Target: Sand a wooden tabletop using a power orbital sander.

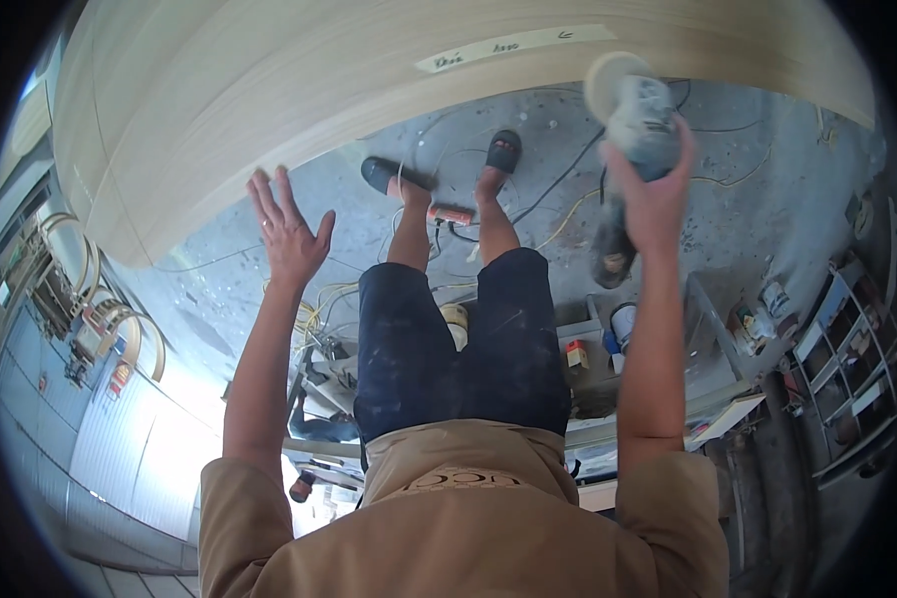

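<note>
A large pale wooden panel [269,110] fills the far side of the view, with a strip of light tape [513,48] bearing handwriting stuck on it. My right hand [656,194] is wrapped round the body of a handheld power sander [643,118], slightly blurred. Its round pale pad [613,85] overlaps the panel's near edge at the right; whether it presses on the wood I cannot tell. At the panel's near edge on the left, my left hand [291,239] has its fingers stretched out, the tips against the wood, and holds nothing.
Between my feet and legs lies a red power strip [450,214] on the dusty grey floor. Dark and yellow cables [568,214] run across it. A metal rack [847,369] stands at the right. Close behind my legs are a small red box [576,354] and other clutter.
</note>
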Tool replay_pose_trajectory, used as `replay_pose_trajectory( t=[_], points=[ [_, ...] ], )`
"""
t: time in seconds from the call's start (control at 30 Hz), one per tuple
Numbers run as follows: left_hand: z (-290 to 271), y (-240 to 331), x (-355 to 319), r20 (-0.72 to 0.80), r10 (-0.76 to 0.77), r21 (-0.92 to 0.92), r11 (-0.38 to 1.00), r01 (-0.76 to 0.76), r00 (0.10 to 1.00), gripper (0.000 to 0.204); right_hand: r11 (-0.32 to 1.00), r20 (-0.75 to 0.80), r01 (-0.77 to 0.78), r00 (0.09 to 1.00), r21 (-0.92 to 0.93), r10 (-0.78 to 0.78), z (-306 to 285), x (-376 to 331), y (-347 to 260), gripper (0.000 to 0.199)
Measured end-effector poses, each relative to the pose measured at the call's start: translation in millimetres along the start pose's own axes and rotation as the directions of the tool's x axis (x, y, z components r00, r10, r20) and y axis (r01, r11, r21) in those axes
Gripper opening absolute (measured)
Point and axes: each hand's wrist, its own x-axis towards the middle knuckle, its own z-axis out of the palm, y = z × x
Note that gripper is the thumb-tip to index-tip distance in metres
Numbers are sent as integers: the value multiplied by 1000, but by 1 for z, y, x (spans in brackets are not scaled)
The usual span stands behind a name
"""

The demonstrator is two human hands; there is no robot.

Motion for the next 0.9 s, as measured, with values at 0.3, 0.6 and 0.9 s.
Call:
replay_pose_trajectory(
  t=[0.3, 0.6, 0.9],
  points=[
    [7, -5, -1, -38, 23, 47, 999, -21, 999, 116, 999, 358, -10, 933, -39, 23, 58, -41, -53, 92],
    [19, -9, -1, -122, 25, -6, 1000, -26, 992, 121, 997, 255, 10, 966, 80, -30, 13, -33, -21, 91],
    [11, -10, -5, -89, -9, -59, 998, 4, 996, 116, 996, 354, 83, 931, 33, -89, 67, -78, -50, 92]
  ],
)
